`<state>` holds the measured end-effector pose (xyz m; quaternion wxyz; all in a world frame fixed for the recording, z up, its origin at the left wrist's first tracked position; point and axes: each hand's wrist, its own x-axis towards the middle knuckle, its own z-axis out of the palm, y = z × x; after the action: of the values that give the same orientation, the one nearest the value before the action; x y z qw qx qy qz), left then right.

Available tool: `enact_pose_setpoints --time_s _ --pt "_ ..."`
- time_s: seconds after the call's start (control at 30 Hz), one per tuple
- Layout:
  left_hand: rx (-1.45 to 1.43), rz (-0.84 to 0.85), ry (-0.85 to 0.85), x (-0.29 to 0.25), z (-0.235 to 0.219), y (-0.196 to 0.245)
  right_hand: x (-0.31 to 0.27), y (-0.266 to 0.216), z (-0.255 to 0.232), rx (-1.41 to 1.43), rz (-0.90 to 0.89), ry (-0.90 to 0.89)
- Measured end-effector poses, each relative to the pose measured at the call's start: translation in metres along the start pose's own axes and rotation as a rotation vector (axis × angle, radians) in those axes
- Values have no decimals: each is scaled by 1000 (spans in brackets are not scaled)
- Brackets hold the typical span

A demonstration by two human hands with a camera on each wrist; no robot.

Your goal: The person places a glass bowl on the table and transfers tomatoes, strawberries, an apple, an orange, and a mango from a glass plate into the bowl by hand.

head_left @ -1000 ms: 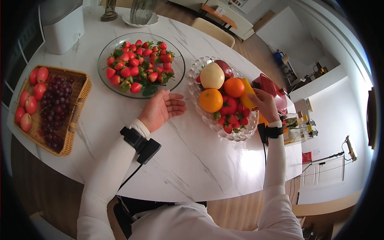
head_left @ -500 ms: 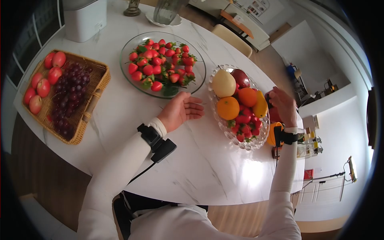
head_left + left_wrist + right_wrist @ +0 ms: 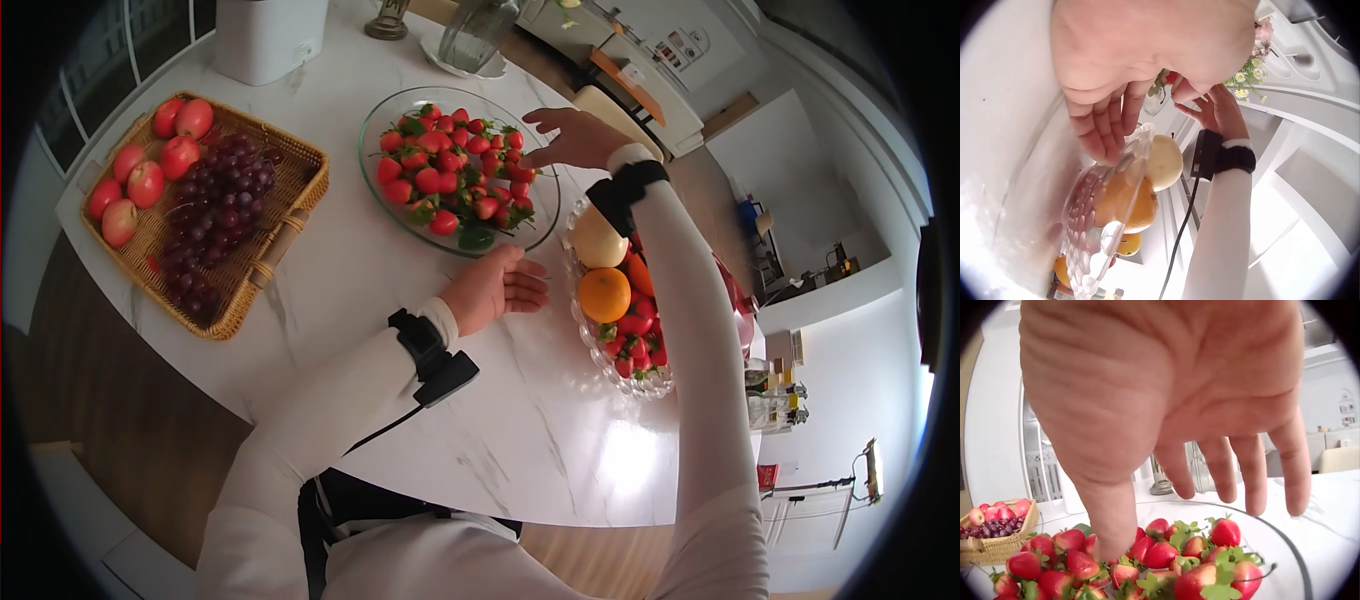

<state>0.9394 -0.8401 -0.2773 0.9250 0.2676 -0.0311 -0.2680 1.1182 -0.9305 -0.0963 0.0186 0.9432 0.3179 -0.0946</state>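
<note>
My right hand point(image 3: 580, 138) reaches over the right rim of a round glass plate point(image 3: 540, 215) heaped with strawberries point(image 3: 450, 175). Its fingers are spread and hold nothing; in the right wrist view the thumb point(image 3: 1113, 519) overlaps the strawberries point(image 3: 1160, 553). Between the plate and a scalloped glass bowl point(image 3: 590, 340), my left hand point(image 3: 490, 290) rests on the table with loosely bent fingers. The bowl carries a pale round fruit point(image 3: 598, 238), an orange point(image 3: 604, 295) and strawberries point(image 3: 635, 345). My right forearm hides part of the bowl.
On the left lies a wicker basket point(image 3: 150, 230) with pinkish-red round fruits point(image 3: 146, 184) and dark grapes point(image 3: 215, 220). A white container point(image 3: 268, 40) and a glass vase point(image 3: 475, 38) stand at the back. Bottles point(image 3: 775, 395) show beyond my right arm.
My right hand has left the yellow fruit in the bowl, lifted off to the right, then swung left and away to the strawberry plate. The left hand stays by the plate. The head view has shifted.
</note>
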Motion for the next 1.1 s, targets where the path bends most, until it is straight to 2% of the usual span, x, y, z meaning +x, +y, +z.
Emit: enact_pose_setpoints --time_s 0.07,0.1,0.2,0.27,0.33,0.47,0.6,0.67,0.9,1.1 --pt "7 -16 18 0 1 0 19 -3 7 -15 -9 -65" --pt "3 -10 21 0 1 0 22 -8 8 115 103 -174" --pt "0 -19 16 0 0 0 26 -23 22 89 66 -267" --pt "-3 -11 -3 0 -1 -1 24 -30 34 67 96 -271" --pt "-9 -10 -5 2 -1 -2 24 -36 44 170 97 -300" --pt "17 -8 -23 3 -3 -4 23 -40 54 266 1 -247" --pt "13 -14 -8 3 -2 -4 20 -49 61 235 -4 -233" --pt "14 -11 -19 3 -3 -4 19 -54 63 180 -139 -192" --pt "26 10 -35 2 -4 -5 25 -60 71 81 -127 -161" --pt "26 0 -25 1 -3 -3 14 -44 51 146 -98 7"
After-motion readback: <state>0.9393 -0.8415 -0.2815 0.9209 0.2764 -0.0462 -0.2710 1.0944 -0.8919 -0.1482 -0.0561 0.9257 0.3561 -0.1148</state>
